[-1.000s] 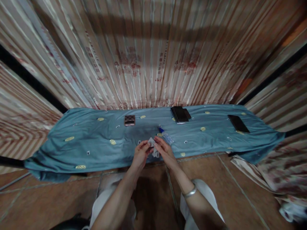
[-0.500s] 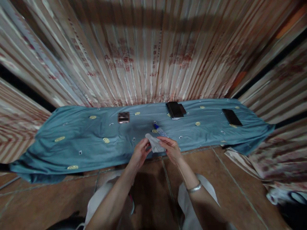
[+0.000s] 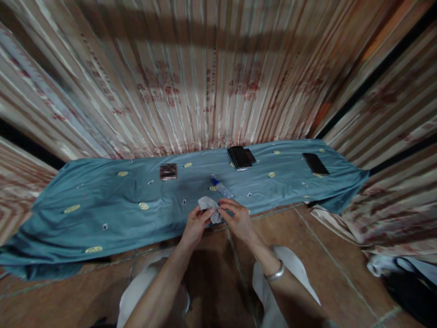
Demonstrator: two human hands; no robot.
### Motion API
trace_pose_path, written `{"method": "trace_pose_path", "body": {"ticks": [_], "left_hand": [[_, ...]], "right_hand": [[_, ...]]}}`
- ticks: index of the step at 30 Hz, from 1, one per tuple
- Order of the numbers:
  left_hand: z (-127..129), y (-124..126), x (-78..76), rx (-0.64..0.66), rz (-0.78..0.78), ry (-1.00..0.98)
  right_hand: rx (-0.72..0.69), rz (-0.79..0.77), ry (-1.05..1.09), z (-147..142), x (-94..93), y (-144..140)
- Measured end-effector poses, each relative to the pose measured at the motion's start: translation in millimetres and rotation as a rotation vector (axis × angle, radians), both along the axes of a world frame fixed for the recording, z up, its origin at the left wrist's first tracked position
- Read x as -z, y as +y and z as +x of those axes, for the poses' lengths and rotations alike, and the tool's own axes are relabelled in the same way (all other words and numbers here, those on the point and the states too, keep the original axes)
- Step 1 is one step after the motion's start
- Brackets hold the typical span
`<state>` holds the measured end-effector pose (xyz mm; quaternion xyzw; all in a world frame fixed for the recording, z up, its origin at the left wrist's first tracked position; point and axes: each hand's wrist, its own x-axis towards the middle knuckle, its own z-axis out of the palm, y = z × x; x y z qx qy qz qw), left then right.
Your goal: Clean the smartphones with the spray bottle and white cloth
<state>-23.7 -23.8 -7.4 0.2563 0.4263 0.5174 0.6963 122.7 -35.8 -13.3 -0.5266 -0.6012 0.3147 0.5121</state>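
A small pale grey cloth (image 3: 206,203) is bunched between my two hands, above the near edge of the blue bedspread. My left hand (image 3: 196,224) pinches its lower left part between thumb and fingers. The fingertips of my right hand (image 3: 241,222) close on its right side, almost meeting the left thumb. On that wrist is a silver bracelet (image 3: 276,272). Just beyond the hands lies a clear bottle with a blue top (image 3: 223,189), on its side and touched by neither hand.
Farther back on the blue bedspread (image 3: 126,228) lie a stack of dark flat cases (image 3: 240,158), a black flat slab (image 3: 316,164) and a small blurred-out rectangle (image 3: 168,171). Striped curtains (image 3: 191,82) hang behind. Brown floor tiles (image 3: 283,228) run along the near side.
My hands have drawn together and the cloth, spread wider before, is now more crumpled. The view has shifted, so the bedspread and its objects sit slightly farther left.
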Motion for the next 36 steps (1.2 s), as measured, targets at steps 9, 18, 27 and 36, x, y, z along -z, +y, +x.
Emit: {"method": "trace_pose_path", "body": {"ticks": [9, 18, 27, 36], "left_hand": [[-10.1, -1.7, -2.0, 0.040, -0.006, -0.038], [-11.5, -9.1, -14.0, 0.050, -0.040, -0.133], [-5.7, -18.5, -19.3, 0.233, 0.032, -0.066], [-15.0, -13.3, -20.1, 0.184, 0.004, -0.009]], "right_hand": [[0.078, -0.137, 0.353, 25.8, -5.4, 5.0], [-0.014, -0.219, 0.352, 33.4, -3.1, -0.5], [-0.381, -0.254, 0.325, 27.0, -20.7, -7.7], [-0.502, -0.611, 0.624, 24.4, -19.9, -16.5]]}}
